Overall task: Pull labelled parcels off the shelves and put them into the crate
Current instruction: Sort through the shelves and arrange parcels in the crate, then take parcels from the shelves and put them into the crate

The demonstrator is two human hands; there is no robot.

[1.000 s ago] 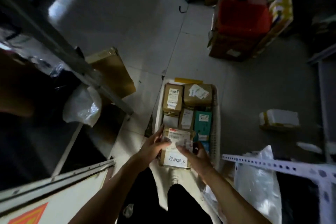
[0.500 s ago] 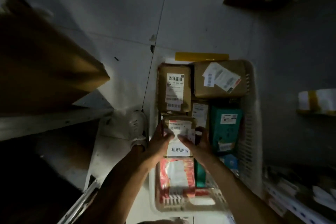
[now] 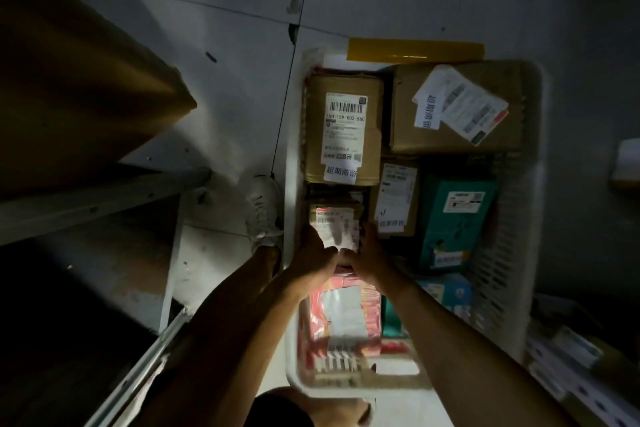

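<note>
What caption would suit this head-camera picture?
Both hands lower a small labelled parcel into a white crate already packed with boxes.

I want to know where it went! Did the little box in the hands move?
Yes. The little box went down into the crate, now below the big brown box, held by both hands.

A small brown parcel with a white barcode label is gripped at its near end by the fingers of both hands, low inside the white slatted crate. Beyond the fingers lies a labelled carton; to their right, a teal box; beneath the wrists, a red-and-white packet.
</note>
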